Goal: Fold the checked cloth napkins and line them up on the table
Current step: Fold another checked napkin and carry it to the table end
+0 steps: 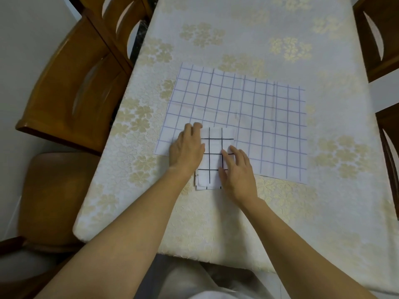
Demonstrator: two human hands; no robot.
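Left hand (186, 147) and right hand (237, 171), each grip released, press flat on the folded black-checked white cloth napkin (216, 145), which lies atop the unfolded purple-checked white cloth napkin (259, 117) on the floral cream tabletop (216, 223).

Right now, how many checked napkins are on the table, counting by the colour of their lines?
black-checked napkin, folded: 1
purple-checked napkin, spread flat: 1
Total: 2 napkins
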